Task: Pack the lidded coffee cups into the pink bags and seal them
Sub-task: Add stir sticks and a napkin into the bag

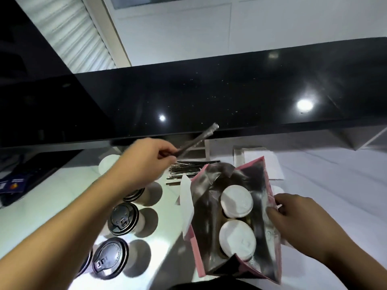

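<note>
Left hand (144, 162): raised over the white counter (335, 185), fingers and thumb pinched round the lower end of a thin, silvery wrapped stick (196, 140), which slants up and to the right, its tip against the black glossy upper ledge (209, 97); motion blur hides what the stick is. Right hand (297, 222): at the right-hand wall of the pink bag (270, 185), thumb and curled fingers gripping that upper edge and keeping the mouth spread. Pink bag: upright on the counter near the person, open at the top, foil-lined inside, a white strip (186, 204) hanging along its left rim. Contents: two cups with white lids, far one (236, 200) and near one (237, 239), standing side by side, just touching or nearly so. Left of the bag, on the counter: cups with black lids in a row, one (123, 218) in the middle, one (110, 261) nearer the person, another partly hidden under the left forearm, one more cut off by that arm at the lower left. Beyond the left hand: a white lidded cup (109, 164), mostly covered by the wrist. Between left hand and bag: a pile of dark and silvery sticks (184, 170) lying flat. Behind the bag: white paper sheets (266, 162). Far left: a dark flat object (27, 174) with a blue printed card, detail unreadable.
</note>
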Demonstrator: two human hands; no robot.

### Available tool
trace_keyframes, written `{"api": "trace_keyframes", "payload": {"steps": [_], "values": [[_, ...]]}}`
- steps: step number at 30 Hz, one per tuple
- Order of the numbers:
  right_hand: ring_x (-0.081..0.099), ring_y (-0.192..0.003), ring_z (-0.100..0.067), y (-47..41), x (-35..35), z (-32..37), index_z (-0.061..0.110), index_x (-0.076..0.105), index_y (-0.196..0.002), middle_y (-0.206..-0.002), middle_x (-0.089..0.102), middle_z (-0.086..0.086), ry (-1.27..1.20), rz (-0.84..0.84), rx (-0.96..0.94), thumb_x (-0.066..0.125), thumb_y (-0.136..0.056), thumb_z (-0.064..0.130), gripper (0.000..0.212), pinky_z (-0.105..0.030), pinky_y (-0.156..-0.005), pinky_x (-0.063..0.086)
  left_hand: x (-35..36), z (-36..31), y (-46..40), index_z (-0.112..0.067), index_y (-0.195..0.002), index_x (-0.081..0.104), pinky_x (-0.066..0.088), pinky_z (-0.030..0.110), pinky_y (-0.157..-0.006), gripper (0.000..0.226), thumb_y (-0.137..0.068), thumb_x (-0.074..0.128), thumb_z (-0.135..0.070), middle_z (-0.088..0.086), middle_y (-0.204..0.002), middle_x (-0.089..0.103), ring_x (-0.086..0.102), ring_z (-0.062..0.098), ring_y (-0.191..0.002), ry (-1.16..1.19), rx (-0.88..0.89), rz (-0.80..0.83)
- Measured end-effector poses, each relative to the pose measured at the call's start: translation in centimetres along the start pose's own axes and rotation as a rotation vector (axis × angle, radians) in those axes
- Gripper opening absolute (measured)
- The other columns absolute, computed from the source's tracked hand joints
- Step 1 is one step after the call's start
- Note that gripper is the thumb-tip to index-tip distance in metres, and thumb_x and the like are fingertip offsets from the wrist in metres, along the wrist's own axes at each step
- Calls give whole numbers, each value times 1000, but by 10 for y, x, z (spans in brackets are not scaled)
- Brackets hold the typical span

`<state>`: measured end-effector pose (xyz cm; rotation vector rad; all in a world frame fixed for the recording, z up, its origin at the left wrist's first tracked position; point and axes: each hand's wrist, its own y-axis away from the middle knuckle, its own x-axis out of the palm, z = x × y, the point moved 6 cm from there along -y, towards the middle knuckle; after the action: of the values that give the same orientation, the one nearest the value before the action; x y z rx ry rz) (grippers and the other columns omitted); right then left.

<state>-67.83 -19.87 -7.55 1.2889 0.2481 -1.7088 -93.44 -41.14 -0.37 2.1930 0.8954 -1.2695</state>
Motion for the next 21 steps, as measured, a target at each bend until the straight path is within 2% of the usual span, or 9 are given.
{"api": "trace_keyframes", "payload": {"steps": [4, 7, 9, 10, 12, 14, 16, 18, 21], "values": [[64, -53, -8, 1, -4, 2, 25, 63, -76, -59, 68, 13, -24, -14, -23, 49, -95, 43, 30, -35, -57, 56, -46, -73, 33, -43, -86, 75, 42, 3, -58, 7, -87, 75, -36, -38, -74, 66, 63, -16, -68, 33, 90, -43], [63, -52, -10, 1, -7, 4, 24, 62, -74, -57, 68, 9, -37, -14, -37, 48, -97, 43, 32, -34, -55, 54, -36, -121, 47, -44, -89, 77, 53, 13, -58, 6, -85, 74, -40, -35, -74, 68, 66, -11, -69, -84, 118, 148], [62, -53, -11, 0, -8, 3, 23, 63, -74, -57, 68, 7, -55, 3, -38, 49, -96, 42, 32, -35, -56, 54, -9, -139, 51, -40, -89, 79, 57, 26, -61, 9, -86, 72, -35, -17, -74, 72, 68, 3, -67, -271, 118, 320], [64, -54, -11, 0, -8, 3, 23, 64, -76, -60, 70, 7, -59, 15, -36, 50, -95, 42, 31, -36, -56, 55, 7, -144, 51, -32, -83, 76, 53, 29, -56, 7, -85, 70, -30, -8, -71, 69, 65, 8, -64, -378, 126, 378], [66, -58, -11, 0, -9, 1, 23, 66, -80, -65, 72, 8, -63, 31, -33, 50, -95, 42, 29, -35, -58, 58, 37, -148, 48, -23, -64, 52, 39, 30, -48, 24, -82, 68, -19, -2, -63, 54, 54, 15, -57, -498, 128, 435], [67, -62, -11, 1, -11, -1, 23, 66, -81, -67, 72, 8, -62, 34, -38, 50, -94, 41, 27, -35, -62, 59, 65, -148, 41, -17, -62, 42, 33, 29, -45, 33, -80, 69, -12, 0, -59, 47, 47, 17, -52, -551, 108, 495], [66, -64, -12, 2, -12, -3, 24, 66, -82, -69, 72, 7, -54, 30, -47, 50, -94, 39, 26, -36, -64, 59, 90, -148, 30, -12, -65, 55, 32, 27, -42, 22, -80, 71, -10, 1, -59, 51, 48, 16, -51, -565, 77, 553], [66, -66, -13, 2, -13, -6, 24, 66, -82, -69, 71, 6, -53, 27, -53, 49, -95, 38, 26, -36, -65, 58, 114, -151, 20, -10, -70, 68, 38, 26, -45, 12, -82, 70, -9, 2, -59, 56, 53, 19, -53, -499, 36, 595], [66, -67, -14, 3, -12, -9, 24, 67, -85, -70, 71, 5, -50, 28, -56, 48, -97, 38, 27, -35, -65, 57, 150, -152, 14, -8, -74, 73, 46, 30, -52, 12, -85, 70, -9, 5, -61, 62, 62, 27, -62, -413, 2, 636]]}}
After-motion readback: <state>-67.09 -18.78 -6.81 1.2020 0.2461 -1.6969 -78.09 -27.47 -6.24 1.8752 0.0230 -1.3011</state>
